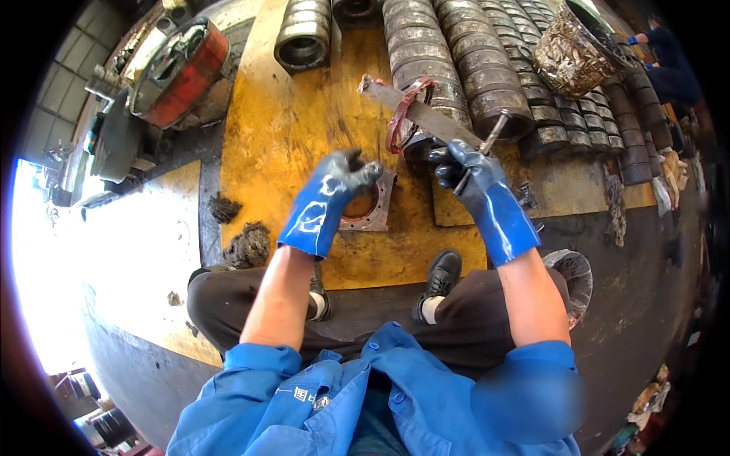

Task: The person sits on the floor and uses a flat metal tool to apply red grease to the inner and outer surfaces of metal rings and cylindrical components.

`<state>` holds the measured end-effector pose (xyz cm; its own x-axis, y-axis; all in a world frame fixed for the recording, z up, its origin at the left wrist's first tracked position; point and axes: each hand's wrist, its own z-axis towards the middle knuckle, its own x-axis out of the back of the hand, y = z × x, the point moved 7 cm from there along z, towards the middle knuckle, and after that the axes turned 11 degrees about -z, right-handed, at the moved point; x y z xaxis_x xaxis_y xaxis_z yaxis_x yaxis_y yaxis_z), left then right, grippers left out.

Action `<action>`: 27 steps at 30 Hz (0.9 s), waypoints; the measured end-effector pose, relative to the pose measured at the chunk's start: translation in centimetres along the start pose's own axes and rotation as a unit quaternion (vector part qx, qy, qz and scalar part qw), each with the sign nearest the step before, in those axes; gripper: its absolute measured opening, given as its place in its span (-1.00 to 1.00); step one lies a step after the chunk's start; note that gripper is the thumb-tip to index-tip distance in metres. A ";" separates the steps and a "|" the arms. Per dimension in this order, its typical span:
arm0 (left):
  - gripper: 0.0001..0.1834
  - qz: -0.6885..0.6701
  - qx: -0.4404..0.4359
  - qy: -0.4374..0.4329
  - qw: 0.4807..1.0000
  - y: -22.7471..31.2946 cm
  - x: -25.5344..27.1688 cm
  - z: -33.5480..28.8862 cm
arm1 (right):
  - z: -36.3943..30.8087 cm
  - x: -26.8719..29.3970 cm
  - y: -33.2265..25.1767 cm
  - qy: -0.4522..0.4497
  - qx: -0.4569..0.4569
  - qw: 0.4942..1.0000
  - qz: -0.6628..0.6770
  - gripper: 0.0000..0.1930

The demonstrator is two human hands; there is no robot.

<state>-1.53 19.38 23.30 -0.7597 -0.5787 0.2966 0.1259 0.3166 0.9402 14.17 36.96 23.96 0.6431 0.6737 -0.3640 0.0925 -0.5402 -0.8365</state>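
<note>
Plate (pixel 379 220) part-hidden by left hand (pixel 342 175); ring stacks (pixel 414 49) cut off above.

FREE: stained yellow board (pixel 277 129) forward-left of left hand (pixel 344 173) | BLOCKED fwd-right: rows of dark-grey cylindrical metal rings (pixel 483 68) | ACROSS: flat grey metal strip (pixel 442 121), slanting forward-left from right hand (pixel 467 167) | LOW: square grey metal plate (pixel 385 204) | LEFT: dark matted clumps (pixel 249 245)

Strong white glare (pixel 42 258), perhaps from a doorway too overexposed to make out, floods the left side and bleaches a flat, pale-yellow floor sheet (pixel 171 258), while a grey panelled wall (pixel 65 83) rises upper left beyond the dark-grey, stained floor (pixel 635 251).
</note>
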 end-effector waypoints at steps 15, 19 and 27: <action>-0.67 0.222 0.058 0.072 0.971 11.4 3.9 -4.3 | -4.9 -5.6 -2.4 0.007 0.168 0.982 -0.086 -0.61; -0.64 0.170 -0.010 0.146 0.975 6.8 8.8 -2.3 | -5.8 -4.9 -2.9 0.031 0.166 0.980 -0.104 -0.58; -0.71 -0.312 0.064 0.101 0.942 4.7 13.5 0.2 | -5.2 2.1 -7.8 0.127 0.382 0.897 -0.183 -0.65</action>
<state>-11.34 13.23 31.65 -0.5218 -0.8093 -0.2697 -0.3940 -0.0518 0.9176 18.71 39.98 31.83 0.8370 0.5469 0.0165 -0.1527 0.2625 -0.9528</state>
